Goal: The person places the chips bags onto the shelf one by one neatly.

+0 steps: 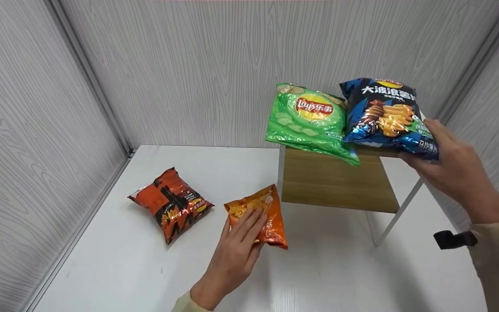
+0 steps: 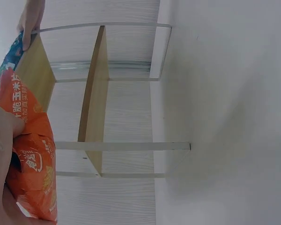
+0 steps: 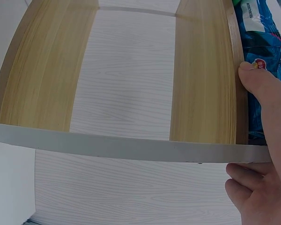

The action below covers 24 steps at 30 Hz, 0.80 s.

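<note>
The crinkled orange plastic snack bag (image 1: pixel 273 221) is in the left hand (image 1: pixel 236 251), in front of the rack's left end; I cannot tell if its lower edge touches the counter. The left fingers lie close together across its front, pinching it against the thumb. Just behind to the right is the two-board rack with wood-grain boards and a pale metal frame (image 1: pixel 336 177). On its top board, the shiny green plastic chip bag (image 1: pixel 312 117) sits at the left, its lower edge hanging past the front, beside the plump blue-and-black plastic chip bag (image 1: pixel 388 115). The right hand (image 1: pixel 461 173) grips the rack's top right corner, thumb over the board's front edge close to the blue bag, other fingers curled outside the frame. The glossy red-and-black plastic snack bag (image 1: pixel 173 203) lies farther left on the smooth white counter (image 1: pixel 115 260). Grey wood-grain panel walls (image 1: pixel 189 78) stand around it
</note>
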{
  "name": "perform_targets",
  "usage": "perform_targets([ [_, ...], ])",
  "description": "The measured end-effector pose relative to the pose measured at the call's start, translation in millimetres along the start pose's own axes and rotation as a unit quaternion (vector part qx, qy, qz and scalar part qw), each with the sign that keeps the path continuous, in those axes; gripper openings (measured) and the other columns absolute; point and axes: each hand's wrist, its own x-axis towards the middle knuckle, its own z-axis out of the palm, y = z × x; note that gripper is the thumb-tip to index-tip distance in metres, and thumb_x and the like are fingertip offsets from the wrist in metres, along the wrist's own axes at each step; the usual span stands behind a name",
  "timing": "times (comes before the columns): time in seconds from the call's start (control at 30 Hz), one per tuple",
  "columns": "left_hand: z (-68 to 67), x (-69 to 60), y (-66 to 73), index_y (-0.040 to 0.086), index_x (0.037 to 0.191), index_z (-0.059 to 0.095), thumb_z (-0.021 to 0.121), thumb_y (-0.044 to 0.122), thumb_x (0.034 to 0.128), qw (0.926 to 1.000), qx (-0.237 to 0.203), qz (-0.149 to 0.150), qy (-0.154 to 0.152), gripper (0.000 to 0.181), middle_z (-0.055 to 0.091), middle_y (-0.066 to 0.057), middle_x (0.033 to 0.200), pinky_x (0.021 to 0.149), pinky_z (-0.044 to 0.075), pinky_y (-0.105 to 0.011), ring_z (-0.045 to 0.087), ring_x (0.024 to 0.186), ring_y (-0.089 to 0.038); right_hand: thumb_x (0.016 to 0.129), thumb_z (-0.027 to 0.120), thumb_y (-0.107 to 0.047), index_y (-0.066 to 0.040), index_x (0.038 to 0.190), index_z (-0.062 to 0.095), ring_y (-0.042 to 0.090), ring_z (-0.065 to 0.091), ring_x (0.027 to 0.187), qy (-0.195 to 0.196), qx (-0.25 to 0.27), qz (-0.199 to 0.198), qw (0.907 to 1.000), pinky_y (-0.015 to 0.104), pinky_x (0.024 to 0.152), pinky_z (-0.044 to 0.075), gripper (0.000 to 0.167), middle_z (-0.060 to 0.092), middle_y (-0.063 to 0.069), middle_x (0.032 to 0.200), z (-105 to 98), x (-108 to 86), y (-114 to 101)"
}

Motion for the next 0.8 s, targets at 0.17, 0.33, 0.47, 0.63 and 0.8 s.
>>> perform_targets([
  [0.17,4.3,2.6,-1.0,0.027,0.149,0.046,0.064,0.027,0.0963,0.9984,0.006,0.054,0.018,0.056,0.046,0.004,0.153,0.114,0.029,-0.066,0.04,0.144,-0.02,0.089,0.073,-0.035,-0.011,0.157,0.025,0.054,0.035,0.138,-0.001,0.0,-0.003,1.0,0.07,0.108,0.03,0.087,0.032,0.023,0.158,-0.2,0.2,0.7],
  [0.33,6.0,3.4,-3.2,0.032,0.143,0.053,0.065,0.026,0.0959,0.9964,-0.001,0.079,0.031,0.049,0.052,0.004,0.146,0.114,0.031,-0.063,0.043,0.14,-0.021,0.089,0.074,-0.034,-0.011,0.157,0.025,0.054,0.035,0.138,0.001,-0.002,-0.007,1.0,0.07,0.108,0.03,0.087,0.032,0.023,0.158,-0.1,0.5,0.2],
  [0.47,6.9,3.3,-4.6,0.035,0.14,0.056,0.066,0.025,0.0954,0.9948,-0.014,0.093,0.038,0.046,0.055,0.005,0.144,0.114,0.034,-0.055,0.045,0.137,-0.019,0.089,0.074,-0.032,-0.01,0.157,0.025,0.054,0.034,0.139,0.003,-0.002,-0.004,1.0,0.07,0.109,0.028,0.086,0.031,0.024,0.158,-0.9,0.6,-0.3],
  [0.63,8.7,0.3,-6.6,0.038,0.132,0.063,0.069,0.025,0.0934,0.9941,-0.012,0.098,0.047,0.041,0.059,0.008,0.134,0.106,0.042,-0.041,0.047,0.126,-0.015,0.09,0.073,-0.033,-0.01,0.158,0.023,0.055,0.033,0.14,-0.003,-0.001,0.001,1.0,0.07,0.109,0.028,0.087,0.029,0.025,0.159,-0.7,0.1,-0.5],
  [0.8,9.2,0.3,-9.3,0.036,0.12,0.072,0.071,0.02,0.0916,0.9935,-0.018,0.102,0.047,0.032,0.063,0.009,0.121,0.099,0.043,-0.037,0.048,0.116,-0.014,0.09,0.072,-0.035,-0.011,0.158,0.023,0.055,0.031,0.14,-0.002,0.0,0.003,1.0,0.071,0.109,0.028,0.087,0.028,0.025,0.16,-0.4,0.0,0.3],
])
